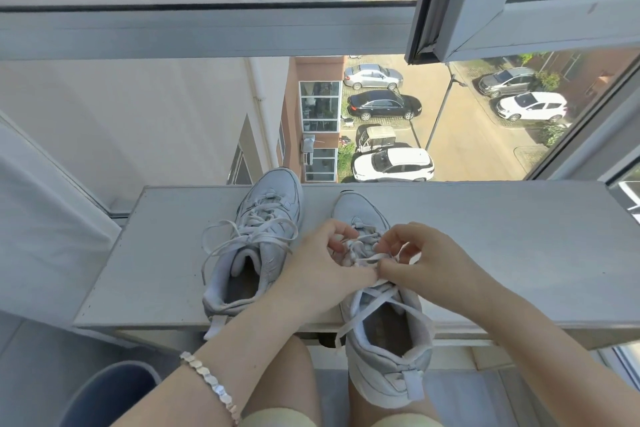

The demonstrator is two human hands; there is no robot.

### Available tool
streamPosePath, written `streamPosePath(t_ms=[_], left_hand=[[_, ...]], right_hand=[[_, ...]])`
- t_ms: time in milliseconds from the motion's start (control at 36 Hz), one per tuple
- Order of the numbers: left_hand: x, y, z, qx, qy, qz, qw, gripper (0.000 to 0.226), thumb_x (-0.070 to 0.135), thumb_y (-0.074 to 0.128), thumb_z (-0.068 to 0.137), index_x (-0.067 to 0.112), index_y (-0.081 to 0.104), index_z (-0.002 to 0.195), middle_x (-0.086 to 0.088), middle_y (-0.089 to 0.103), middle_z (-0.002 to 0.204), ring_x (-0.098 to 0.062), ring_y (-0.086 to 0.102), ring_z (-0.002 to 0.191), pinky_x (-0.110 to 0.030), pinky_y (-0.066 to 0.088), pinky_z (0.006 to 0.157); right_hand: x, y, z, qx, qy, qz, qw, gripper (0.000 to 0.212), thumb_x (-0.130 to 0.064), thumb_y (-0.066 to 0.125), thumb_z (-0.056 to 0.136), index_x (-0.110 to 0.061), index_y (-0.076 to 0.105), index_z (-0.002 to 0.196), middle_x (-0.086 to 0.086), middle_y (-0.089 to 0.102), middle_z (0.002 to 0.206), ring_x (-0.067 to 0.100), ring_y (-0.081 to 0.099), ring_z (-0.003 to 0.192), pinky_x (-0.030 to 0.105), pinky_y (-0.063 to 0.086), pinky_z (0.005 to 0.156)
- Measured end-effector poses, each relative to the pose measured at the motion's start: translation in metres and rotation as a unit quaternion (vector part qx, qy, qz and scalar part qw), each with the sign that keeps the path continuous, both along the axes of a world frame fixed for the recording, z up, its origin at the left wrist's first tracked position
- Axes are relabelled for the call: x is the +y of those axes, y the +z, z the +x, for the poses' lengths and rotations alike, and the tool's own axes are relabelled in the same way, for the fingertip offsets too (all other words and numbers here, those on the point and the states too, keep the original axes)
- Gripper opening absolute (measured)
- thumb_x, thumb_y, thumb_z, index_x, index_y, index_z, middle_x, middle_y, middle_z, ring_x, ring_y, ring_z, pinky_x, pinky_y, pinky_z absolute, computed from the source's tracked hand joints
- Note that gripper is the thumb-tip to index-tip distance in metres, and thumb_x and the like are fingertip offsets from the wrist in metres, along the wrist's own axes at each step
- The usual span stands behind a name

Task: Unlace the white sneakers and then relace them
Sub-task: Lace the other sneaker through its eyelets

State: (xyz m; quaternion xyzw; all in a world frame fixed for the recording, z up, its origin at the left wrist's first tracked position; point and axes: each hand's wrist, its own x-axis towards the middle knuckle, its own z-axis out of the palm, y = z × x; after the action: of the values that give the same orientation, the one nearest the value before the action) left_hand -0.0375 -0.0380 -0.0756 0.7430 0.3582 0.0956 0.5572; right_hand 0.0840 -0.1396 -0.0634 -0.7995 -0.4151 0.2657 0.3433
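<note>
While the left hand (322, 265) and right hand (427, 262) both pinch the lace (367, 257) above its tongue, the right sneaker (367, 362) lies directly beneath them, toe away, heel toward the person and overhanging the sill (502, 253); the left sneaker (273, 198) sits just beside the left hand.

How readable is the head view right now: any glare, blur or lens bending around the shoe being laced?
Head view: soft, even daylight, no glare on the nearer sneaker; left hand and right hand holding the laces look fairly sharp, shadows faint; head view's wide lens slants the window frame sides and splays the sill edges.
</note>
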Motion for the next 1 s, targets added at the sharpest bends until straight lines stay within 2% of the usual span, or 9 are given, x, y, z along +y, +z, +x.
streamPosePath(t_ms=[83, 167, 333, 417, 500, 639, 778, 917, 1000], left_hand=[[-0.004, -0.001, 0.000, 0.013, -0.014, 0.019, 1.000, 0.047, 0.023, 0.077, 0.069, 0.036, 0.051, 0.105, 0.004, 0.046, 0.104, -0.003, 0.047, 0.073, -0.013, 0.037, 0.063], [-0.008, 0.000, 0.003, 0.021, -0.001, 0.069, 0.997, 0.053, 0.027, 0.075, 0.068, 0.037, 0.045, 0.111, 0.007, 0.042, 0.103, 0.000, 0.046, 0.070, -0.009, 0.034, 0.057], [-0.025, -0.007, -0.002, -0.057, 0.084, 0.110, 0.989, 0.042, 0.026, 0.067, 0.067, 0.035, 0.045, 0.102, 0.007, 0.049, 0.088, -0.002, 0.048, 0.073, -0.005, 0.037, 0.060], [-0.030, -0.010, -0.004, -0.090, 0.113, 0.111, 0.983, 0.035, 0.026, 0.065, 0.064, 0.036, 0.047, 0.092, 0.006, 0.052, 0.085, 0.002, 0.049, 0.077, -0.004, 0.038, 0.062], [-0.031, -0.011, -0.005, -0.101, 0.122, 0.115, 0.981, 0.031, 0.021, 0.067, 0.067, 0.033, 0.048, 0.088, 0.006, 0.054, 0.085, 0.002, 0.050, 0.079, -0.005, 0.040, 0.063], [-0.031, -0.016, -0.008, -0.114, 0.134, 0.096, 0.980, 0.025, 0.028, 0.069, 0.068, 0.032, 0.052, 0.087, 0.005, 0.057, 0.088, 0.000, 0.052, 0.079, -0.009, 0.043, 0.063], [-0.034, -0.020, -0.006, -0.112, 0.143, 0.107, 0.978, 0.024, 0.019, 0.068, 0.071, 0.028, 0.054, 0.088, 0.004, 0.056, 0.090, 0.000, 0.051, 0.081, -0.010, 0.043, 0.065], [-0.036, -0.021, -0.003, -0.117, 0.152, 0.123, 0.974, 0.024, 0.024, 0.068, 0.067, 0.027, 0.054, 0.086, 0.002, 0.056, 0.089, 0.000, 0.050, 0.080, -0.008, 0.040, 0.063], [-0.036, -0.020, -0.003, -0.121, 0.155, 0.119, 0.973, 0.026, 0.020, 0.067, 0.066, 0.024, 0.055, 0.089, 0.002, 0.055, 0.089, 0.002, 0.049, 0.079, -0.005, 0.039, 0.063]], right_hand=[[-0.004, -0.002, 0.000, 0.050, -0.024, 0.014, 0.998, 0.012, -0.013, 0.068, 0.071, -0.023, 0.061, 0.072, -0.006, 0.058, 0.073, 0.011, 0.051, 0.064, 0.016, 0.040, 0.056], [-0.007, -0.004, -0.002, 0.087, -0.048, 0.026, 0.995, 0.013, -0.013, 0.069, 0.071, -0.021, 0.061, 0.076, -0.005, 0.060, 0.076, 0.011, 0.053, 0.065, 0.018, 0.043, 0.059], [-0.009, -0.008, -0.004, 0.119, -0.075, 0.069, 0.988, 0.019, -0.005, 0.065, 0.073, -0.021, 0.058, 0.068, -0.008, 0.057, 0.068, 0.009, 0.052, 0.061, 0.014, 0.042, 0.056], [-0.009, -0.006, -0.009, 0.098, -0.057, 0.096, 0.989, 0.026, 0.000, 0.062, 0.074, -0.023, 0.059, 0.062, -0.012, 0.056, 0.066, 0.003, 0.049, 0.059, 0.013, 0.041, 0.056], [-0.008, -0.001, -0.009, 0.030, -0.005, 0.099, 0.995, 0.030, -0.001, 0.064, 0.073, -0.029, 0.065, 0.063, -0.006, 0.058, 0.080, 0.004, 0.053, 0.068, 0.015, 0.043, 0.062], [-0.002, 0.004, -0.006, -0.043, 0.065, 0.038, 0.996, 0.014, -0.021, 0.062, 0.083, -0.034, 0.068, 0.084, -0.011, 0.052, 0.089, 0.001, 0.052, 0.080, 0.012, 0.040, 0.068], [0.003, 0.006, -0.006, -0.059, 0.090, 0.022, 0.994, 0.020, -0.023, 0.059, 0.086, -0.032, 0.059, 0.068, -0.009, 0.052, 0.087, -0.003, 0.048, 0.077, 0.010, 0.036, 0.068], [0.001, 0.004, -0.005, -0.053, 0.101, 0.040, 0.993, 0.025, -0.013, 0.058, 0.086, -0.028, 0.056, 0.067, -0.015, 0.053, 0.067, -0.006, 0.046, 0.073, 0.010, 0.034, 0.066], [0.001, 0.004, -0.002, 0.018, 0.086, 0.016, 0.996, 0.024, -0.015, 0.058, 0.089, -0.019, 0.059, 0.065, -0.014, 0.049, 0.053, 0.001, 0.041, 0.053, 0.014, 0.032, 0.054]])
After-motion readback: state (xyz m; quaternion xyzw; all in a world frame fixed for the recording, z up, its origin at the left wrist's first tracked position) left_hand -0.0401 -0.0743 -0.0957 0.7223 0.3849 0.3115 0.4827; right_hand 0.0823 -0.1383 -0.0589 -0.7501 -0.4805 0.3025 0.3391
